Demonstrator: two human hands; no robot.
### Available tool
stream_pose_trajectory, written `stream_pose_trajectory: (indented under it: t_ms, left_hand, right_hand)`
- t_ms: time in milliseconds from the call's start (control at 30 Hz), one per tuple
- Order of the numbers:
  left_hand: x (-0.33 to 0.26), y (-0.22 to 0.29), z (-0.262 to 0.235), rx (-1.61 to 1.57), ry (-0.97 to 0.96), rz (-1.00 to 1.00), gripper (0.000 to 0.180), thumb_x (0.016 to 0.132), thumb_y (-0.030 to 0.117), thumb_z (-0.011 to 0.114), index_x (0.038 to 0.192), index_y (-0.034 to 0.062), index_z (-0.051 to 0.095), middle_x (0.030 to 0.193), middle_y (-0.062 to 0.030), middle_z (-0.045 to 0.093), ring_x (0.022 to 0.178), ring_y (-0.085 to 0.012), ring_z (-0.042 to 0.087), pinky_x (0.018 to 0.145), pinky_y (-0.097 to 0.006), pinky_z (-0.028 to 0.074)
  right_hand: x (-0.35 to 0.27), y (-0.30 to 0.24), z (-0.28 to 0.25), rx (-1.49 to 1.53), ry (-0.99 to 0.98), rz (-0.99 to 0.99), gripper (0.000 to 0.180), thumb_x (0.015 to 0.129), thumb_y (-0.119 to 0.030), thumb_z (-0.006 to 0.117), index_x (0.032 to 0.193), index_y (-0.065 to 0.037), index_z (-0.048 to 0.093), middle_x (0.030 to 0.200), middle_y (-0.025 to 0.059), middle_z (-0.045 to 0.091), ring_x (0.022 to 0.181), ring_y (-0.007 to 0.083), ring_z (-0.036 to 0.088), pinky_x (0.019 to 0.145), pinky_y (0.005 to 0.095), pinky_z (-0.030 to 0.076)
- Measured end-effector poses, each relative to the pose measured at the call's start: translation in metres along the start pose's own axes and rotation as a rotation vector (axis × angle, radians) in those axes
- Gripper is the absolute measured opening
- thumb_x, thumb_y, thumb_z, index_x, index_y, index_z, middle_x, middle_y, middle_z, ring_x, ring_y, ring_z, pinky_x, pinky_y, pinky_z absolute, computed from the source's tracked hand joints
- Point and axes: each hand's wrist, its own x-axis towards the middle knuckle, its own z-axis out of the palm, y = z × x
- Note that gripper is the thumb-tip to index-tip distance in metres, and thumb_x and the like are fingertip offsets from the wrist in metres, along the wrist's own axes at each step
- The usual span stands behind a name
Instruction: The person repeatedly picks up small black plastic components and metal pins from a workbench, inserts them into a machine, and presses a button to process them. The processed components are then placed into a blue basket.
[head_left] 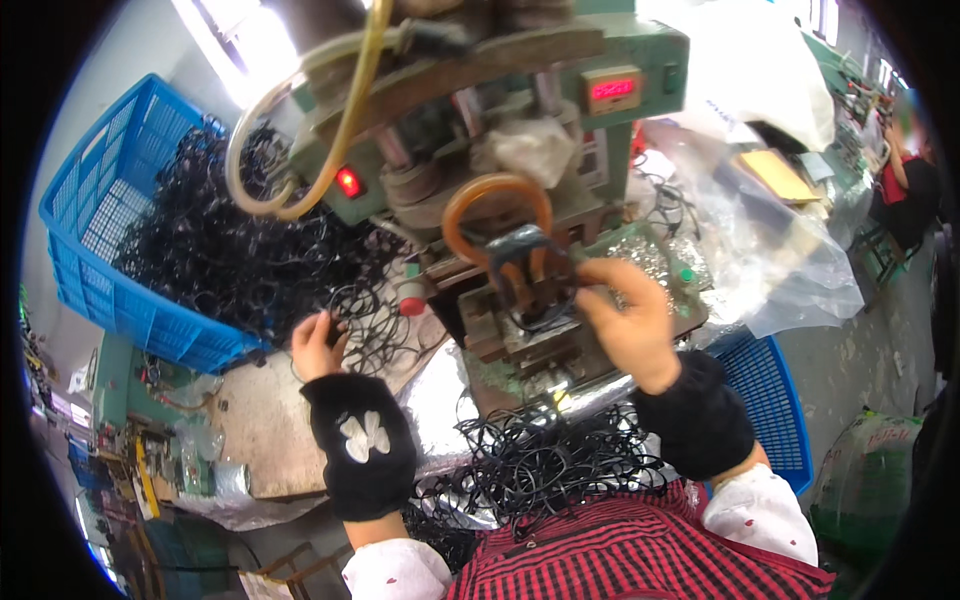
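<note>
Black cables, loosely coiled, lie in a heap (370, 335) on the worktop to the left of a green bench press (640, 65). At the edge of that heap my left hand (318, 348) is closed, with a dark end of a black cable between thumb and fingers. My right hand (632, 325) reaches to the front of the press, thumb and fingertips pinched at the side of a looped black cable (520, 238). This loop stands over the metal mould (545, 335), just before an orange-brown hose ring (455, 215). My fingers partly hide the grip.
A blue crate (85, 290) full of black cables stands at left. More tangled cables (560, 450) lie before me on silver foil. A red button (411, 300) sits left of the mould. Clear plastic sheeting (790, 270) and another blue crate (770, 400) are at right. A person sits far right.
</note>
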Motion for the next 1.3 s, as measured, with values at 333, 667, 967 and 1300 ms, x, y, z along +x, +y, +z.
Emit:
stream_pose_trajectory:
  t_ms: [333,667,967,1300]
  left_hand:
    - [-0.157,0.080,0.081,-0.009,-0.557,0.578,0.074,0.088,0.001,0.063,0.151,0.0033,0.024,0.095,-0.0055,0.060,0.084,-0.0135,0.061,0.072,-0.029,0.055]
    - [-0.202,0.071,0.093,0.038,-0.511,0.576,0.017,0.091,-0.006,0.055,0.107,-0.0023,0.054,0.098,-0.0106,0.062,0.085,-0.0182,0.063,0.074,-0.033,0.056]
    - [-0.218,0.068,0.159,0.253,-0.685,0.467,0.014,0.086,-0.004,0.067,0.100,-0.0028,0.066,0.093,-0.0086,0.069,0.083,-0.0132,0.065,0.075,-0.025,0.052]
    - [-0.224,0.064,0.160,0.333,-0.662,0.574,0.015,0.086,-0.002,0.068,0.100,-0.0020,0.066,0.094,-0.0088,0.069,0.081,-0.0124,0.063,0.074,-0.023,0.048]
  right_hand:
    - [-0.003,-0.001,0.027,0.547,0.012,0.435,0.040,0.084,0.005,0.068,0.122,0.003,0.057,0.099,0.0059,0.068,0.092,0.0098,0.063,0.083,0.0236,0.050]
    - [-0.004,-0.016,-0.008,0.108,-0.195,0.136,0.039,0.082,-0.005,0.065,0.121,-0.002,0.060,0.127,0.0159,0.060,0.117,0.0304,0.060,0.098,0.0397,0.047]
    - [-0.007,0.099,-0.056,-0.768,0.082,-0.097,0.017,0.072,-0.013,0.076,0.085,-0.006,0.067,0.109,0.0170,0.065,0.116,0.0371,0.055,0.093,0.0429,0.047]
    - [0.016,0.108,-0.014,-0.863,-0.032,-0.143,0.015,0.075,-0.013,0.067,0.090,-0.010,0.066,0.103,0.0097,0.061,0.103,0.0301,0.056,0.076,0.0433,0.048]
